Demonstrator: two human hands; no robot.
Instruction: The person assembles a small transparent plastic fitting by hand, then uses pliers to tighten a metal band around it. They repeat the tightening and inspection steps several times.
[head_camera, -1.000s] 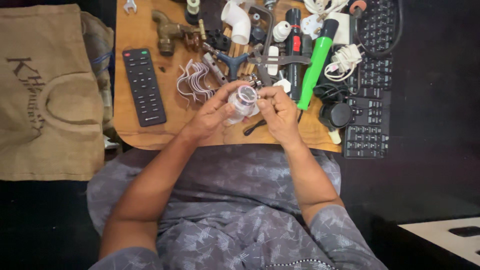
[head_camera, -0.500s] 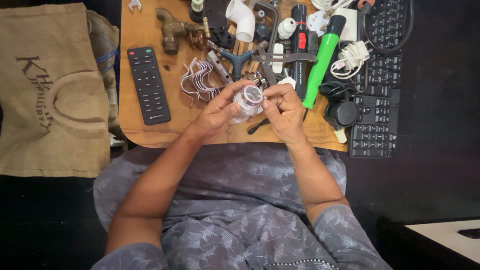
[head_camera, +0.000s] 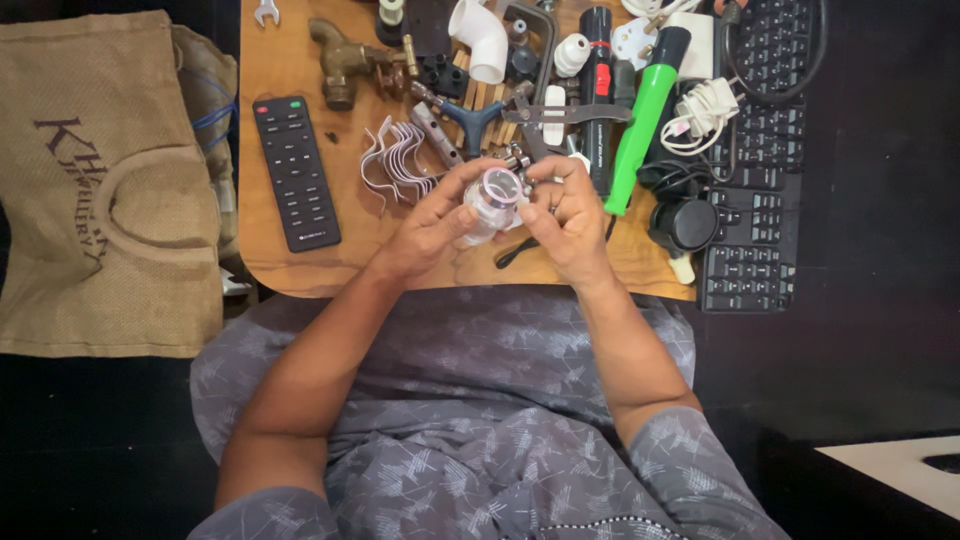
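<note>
**Both hands closed around a small white fitting above the table's near edge**

The person's left hand (head_camera: 430, 225) and right hand (head_camera: 565, 215) meet over the wooden table (head_camera: 290, 60), and between them sits a small white plastic fitting (head_camera: 492, 200) with a round, pinkish open end turned up toward the camera. The left hand's fingers curl around its body from the left and below; the right hand's fingertips press on its rim from the right. Both grips are pressed together on the piece, which is held clear of the tabletop.

Just left of the grip lies a bunch of bent white clips (head_camera: 395, 160), and farther left a black remote control (head_camera: 296, 172). Beyond the fitting, away from the person, sit a blue-grey cross-shaped key (head_camera: 470, 115) and a brass tap (head_camera: 345, 62). To the right of the grip a green torch (head_camera: 645, 115) slants upward, with a black keyboard (head_camera: 760, 150) past it. A jute bag (head_camera: 100, 190) lies well off to the left.
</note>
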